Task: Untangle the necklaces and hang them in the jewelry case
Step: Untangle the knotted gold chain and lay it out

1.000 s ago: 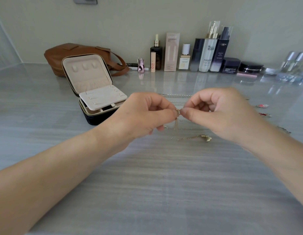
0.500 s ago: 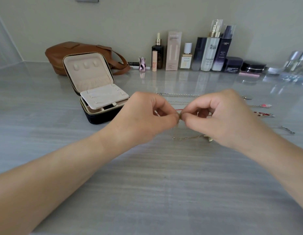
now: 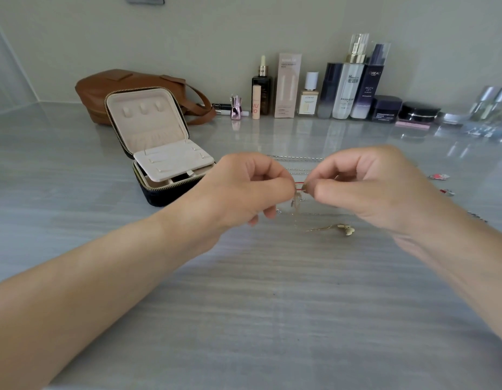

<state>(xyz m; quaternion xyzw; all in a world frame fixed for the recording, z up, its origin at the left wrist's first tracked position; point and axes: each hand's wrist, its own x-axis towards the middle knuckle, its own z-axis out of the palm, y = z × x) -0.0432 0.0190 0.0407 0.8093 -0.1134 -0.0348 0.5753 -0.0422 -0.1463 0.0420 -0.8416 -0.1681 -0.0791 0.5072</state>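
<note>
Pinching a fine chain from both sides, just above the counter, near the middle of the view. On the left grip, thumb and forefinger closed tight on the chain, the other fingers curled under the palm. On the right grip, the same kind of pinch, with thumb and forefinger tips pressed on the chain and the remaining fingers folded in. Between the two nearly touching sets of fingertips, only a short bit of chain and a red thread. Below the pinch, a loose length of chain hanging toward the counter. On the counter just below the right grip, a pale pendant on a thin gold strand, its link to the held chain too fine to tell. Behind the grips, silver chains stretched flat across the counter, partly hidden. Farther right, small red charms on the counter. Left of the left grip and a little behind it, the case, open, with its lid upright, a cream lining, three small tabs near the lid's top and a cream insert over the dark base. Right behind the case, a brown bag. Along the back wall, a row of bottles and dark jars.
</note>
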